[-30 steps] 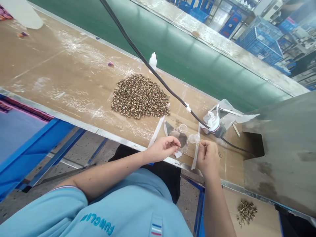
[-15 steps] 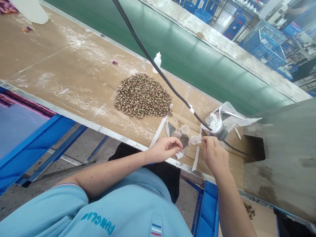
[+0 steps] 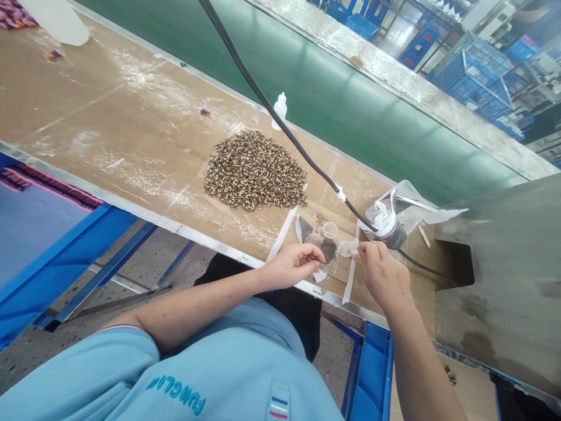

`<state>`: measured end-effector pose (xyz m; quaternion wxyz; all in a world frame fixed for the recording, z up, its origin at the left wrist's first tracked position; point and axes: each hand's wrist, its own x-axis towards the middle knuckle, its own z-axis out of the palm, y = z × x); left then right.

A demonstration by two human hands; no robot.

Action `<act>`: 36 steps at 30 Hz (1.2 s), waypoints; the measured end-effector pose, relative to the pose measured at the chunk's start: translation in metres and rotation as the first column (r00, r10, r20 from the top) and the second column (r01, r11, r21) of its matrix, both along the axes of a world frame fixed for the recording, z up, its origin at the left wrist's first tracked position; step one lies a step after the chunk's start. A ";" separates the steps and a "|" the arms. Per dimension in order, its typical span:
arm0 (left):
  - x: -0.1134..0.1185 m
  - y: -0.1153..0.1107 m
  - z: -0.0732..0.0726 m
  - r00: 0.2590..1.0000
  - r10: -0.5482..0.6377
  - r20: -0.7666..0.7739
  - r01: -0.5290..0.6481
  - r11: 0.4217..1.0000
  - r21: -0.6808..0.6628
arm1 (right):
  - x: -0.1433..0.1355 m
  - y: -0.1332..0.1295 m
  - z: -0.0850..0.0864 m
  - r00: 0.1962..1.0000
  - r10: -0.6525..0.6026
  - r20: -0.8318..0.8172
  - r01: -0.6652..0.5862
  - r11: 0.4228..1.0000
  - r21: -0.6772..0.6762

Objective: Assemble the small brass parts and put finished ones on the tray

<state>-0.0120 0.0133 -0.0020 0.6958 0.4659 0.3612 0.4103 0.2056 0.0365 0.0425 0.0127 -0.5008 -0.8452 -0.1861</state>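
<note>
My left hand (image 3: 298, 264) hovers at the table's near edge with thumb and forefinger pinched together. Something tiny and dark seems to show at its fingertips, too small to name. Beneath those fingertips lie grey and brownish flat pieces (image 3: 316, 241) and a clear round plastic piece (image 3: 328, 230). To the right, my right hand (image 3: 385, 275) is closed in a pinch, its fingertips beside a crumpled-looking clear plastic piece (image 3: 347, 248). Small gold bits (image 3: 358, 258) lie just below these fingertips. Whatever the right fingers hold is hidden.
A large heap of small brown-and-gold ring-like parts (image 3: 256, 171) covers the table's middle. Behind it stands a white dropper bottle (image 3: 279, 111). A black cable (image 3: 280, 123) hangs across the view. White tissue (image 3: 382, 219) sits in a container at right, near a metal housing (image 3: 504, 263).
The view has shifted slightly. Both hands keep nearly the same pinched poses and places. My right forearm now covers more of the small parts at the lower right.
</note>
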 end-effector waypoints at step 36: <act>-0.004 0.013 0.018 0.928 0.093 0.360 0.134 0.819 -0.558 | -0.058 -0.036 -0.023 0.691 -0.016 -0.723 -0.081 0.992 -0.100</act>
